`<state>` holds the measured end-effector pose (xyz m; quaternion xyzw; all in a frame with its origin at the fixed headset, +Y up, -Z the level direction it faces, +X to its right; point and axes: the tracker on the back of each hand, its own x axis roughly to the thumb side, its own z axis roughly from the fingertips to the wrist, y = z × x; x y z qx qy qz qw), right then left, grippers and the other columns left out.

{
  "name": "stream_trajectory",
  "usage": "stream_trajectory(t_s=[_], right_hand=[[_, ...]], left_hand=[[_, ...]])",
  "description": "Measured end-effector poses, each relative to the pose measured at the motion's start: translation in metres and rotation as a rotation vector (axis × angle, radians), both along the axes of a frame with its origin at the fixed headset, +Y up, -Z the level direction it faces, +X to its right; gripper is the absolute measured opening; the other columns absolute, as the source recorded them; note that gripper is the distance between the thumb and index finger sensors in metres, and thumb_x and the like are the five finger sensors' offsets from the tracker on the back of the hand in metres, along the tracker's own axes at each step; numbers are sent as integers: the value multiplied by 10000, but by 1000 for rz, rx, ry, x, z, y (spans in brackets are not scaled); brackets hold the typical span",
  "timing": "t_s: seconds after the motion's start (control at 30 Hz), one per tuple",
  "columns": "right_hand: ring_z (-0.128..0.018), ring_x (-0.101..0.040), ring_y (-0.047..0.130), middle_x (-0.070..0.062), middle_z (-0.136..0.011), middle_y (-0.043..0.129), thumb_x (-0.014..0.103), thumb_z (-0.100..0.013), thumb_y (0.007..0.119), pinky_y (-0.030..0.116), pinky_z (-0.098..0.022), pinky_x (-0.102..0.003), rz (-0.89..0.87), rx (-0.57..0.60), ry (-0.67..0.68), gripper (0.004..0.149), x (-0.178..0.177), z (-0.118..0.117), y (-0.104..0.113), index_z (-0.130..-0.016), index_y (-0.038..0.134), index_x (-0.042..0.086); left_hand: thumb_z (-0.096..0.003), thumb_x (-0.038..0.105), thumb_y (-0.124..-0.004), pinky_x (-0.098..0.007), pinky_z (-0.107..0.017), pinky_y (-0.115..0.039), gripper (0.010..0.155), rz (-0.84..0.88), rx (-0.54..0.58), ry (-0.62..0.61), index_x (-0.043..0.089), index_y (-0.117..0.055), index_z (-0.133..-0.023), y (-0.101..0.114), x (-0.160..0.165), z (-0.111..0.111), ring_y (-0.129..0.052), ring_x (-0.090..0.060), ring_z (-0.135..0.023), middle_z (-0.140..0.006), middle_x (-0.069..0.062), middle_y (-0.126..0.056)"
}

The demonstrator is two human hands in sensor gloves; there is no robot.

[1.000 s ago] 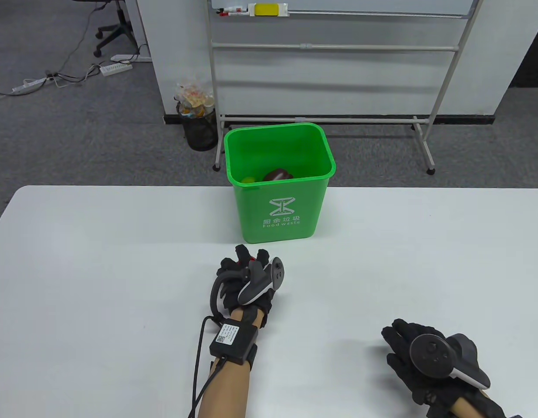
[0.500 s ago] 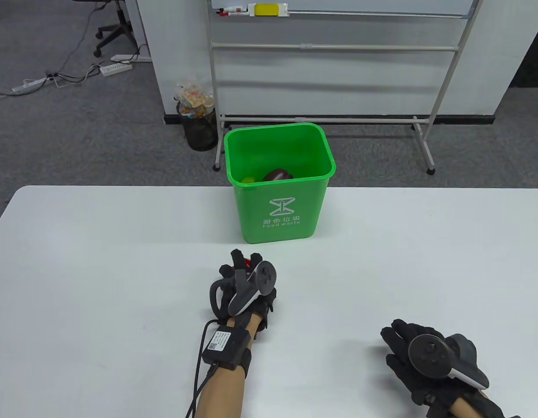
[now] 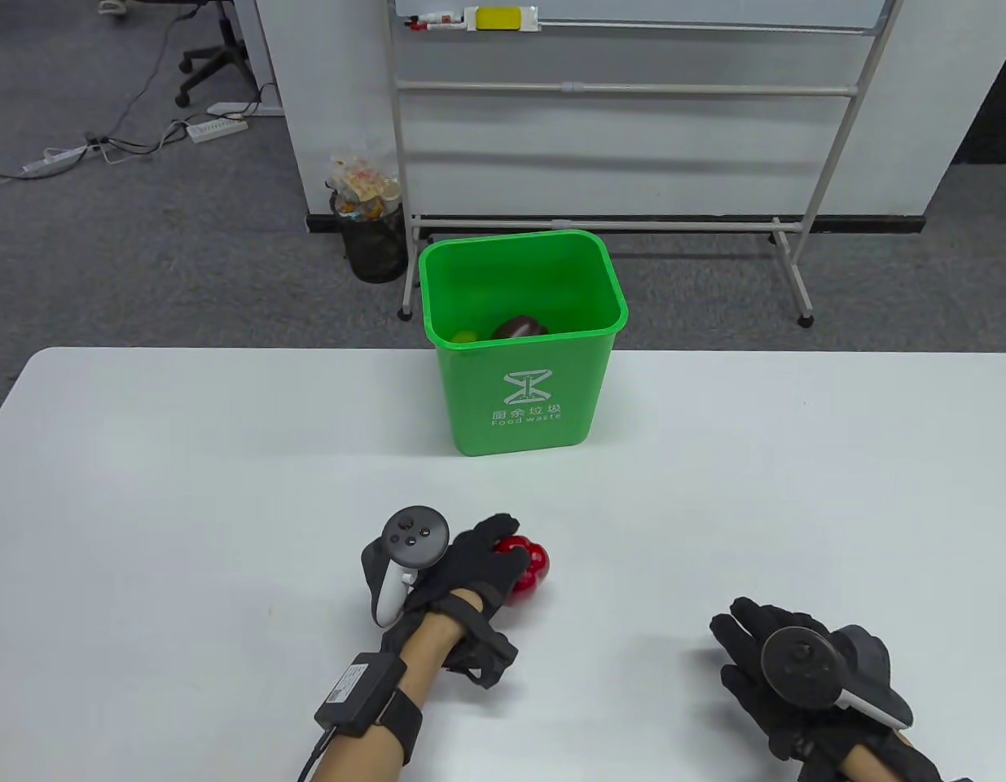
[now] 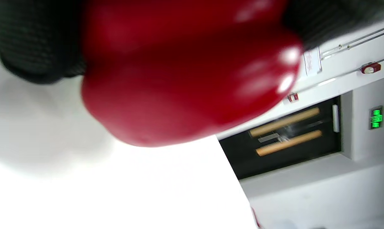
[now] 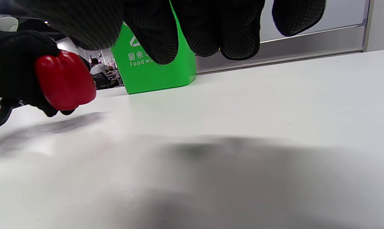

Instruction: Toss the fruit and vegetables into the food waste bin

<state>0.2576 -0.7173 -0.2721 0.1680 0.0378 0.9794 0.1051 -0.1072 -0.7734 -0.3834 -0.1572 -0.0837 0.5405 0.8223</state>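
Fruit is counted as one red pepper (image 3: 529, 568), glossy and lobed, held in the grip of the left hand (image 3: 462, 570) just above the white worktop (image 3: 185, 489). One green food waste bin (image 3: 519, 391) is placed at the far edge; two items are seen inside. The right hand (image 3: 788, 676) is rested on the worktop, fingers spread, holding nothing. Grey carpet and a whiteboard stand (image 3: 633, 85) are seen behind.

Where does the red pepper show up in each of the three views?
Table view: red pepper low centre, in the left hand.
Left wrist view: red pepper fills the upper middle, blurred.
Right wrist view: red pepper at left.
Shared landmark: the white table.
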Motion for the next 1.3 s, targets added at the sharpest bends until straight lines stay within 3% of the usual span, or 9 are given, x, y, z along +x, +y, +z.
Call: stream_trajectory(t_s=[0.2,0.3,0.43,0.53,0.6,0.73,0.97,1.17,1.3], right_hand=[[-991,-456,670,-161,-1090,574,458,-421,726,515,-701,-685,5,-5,3,667,-1,0,-1,-1017,660,168],[-993,-454,669,-159,-1090,573,459,-420,725,515,-702,-685,10,-9,4,667,-2,0,-1,-1017,661,168],[-993,-454,670,-161,-1090,573,458,-421,724,515,-702,-684,4,-16,1,666,1,-1,-1,-1018,659,170],[-994,-452,670,-162,-1091,570,459,-422,723,516,-702,-684,10,-31,-12,664,3,-3,-3,-1017,662,170],[-993,-456,668,-161,-1089,572,459,-423,722,518,-700,-683,11,-41,-20,665,4,-4,-4,-1019,657,170],[-996,-455,665,-161,-1093,568,459,-423,722,518,-701,-683,-3,-27,-19,666,3,-2,2,-1020,657,170],[-998,-457,662,-160,-1093,567,459,-424,722,515,-701,-685,1,-34,-15,668,3,-1,1,-1021,653,170],[-1002,-455,658,-157,-1095,563,455,-421,727,509,-703,-688,-43,22,2,672,-3,2,8,-1024,646,170],[-1016,-450,642,-149,-1104,548,452,-420,729,492,-711,-696,-83,118,21,676,-8,7,16,-1032,628,181]], left_hand=[[-466,652,-584,-520,-338,-958,746,424,-326,-329,168,-583,-1034,-41,45,43,-963,-578,-566,-985,-369,-662],[-481,650,-552,-522,-374,-945,750,572,-414,-441,167,-540,-1054,-32,74,61,-944,-574,-603,-1006,-367,-630],[-487,661,-536,-512,-397,-940,764,764,-228,-476,164,-507,-1066,67,95,24,-937,-560,-626,-1021,-351,-619],[-474,695,-497,-508,-490,-921,808,806,82,-278,176,-384,-1083,182,82,-39,-921,-516,-716,-1077,-286,-575],[-436,736,-427,-640,-618,-760,950,736,70,-97,98,-84,-1051,218,63,-74,-728,-629,-867,-1110,-348,-249],[-436,740,-423,-691,-611,-678,983,661,-15,79,38,-92,-1039,200,35,-85,-632,-668,-874,-1084,-381,-219],[-465,736,-444,-698,-650,-575,941,798,-41,60,67,-178,-1071,135,1,-63,-524,-622,-935,-1087,-369,-262],[-495,717,-490,-675,-660,-602,875,730,183,-64,105,-283,-1084,169,-9,-22,-575,-578,-948,-1106,-324,-364],[-479,680,-565,-714,-642,-579,849,433,514,-47,109,-367,-1074,208,-8,31,-577,-597,-940,-1104,-306,-418]])
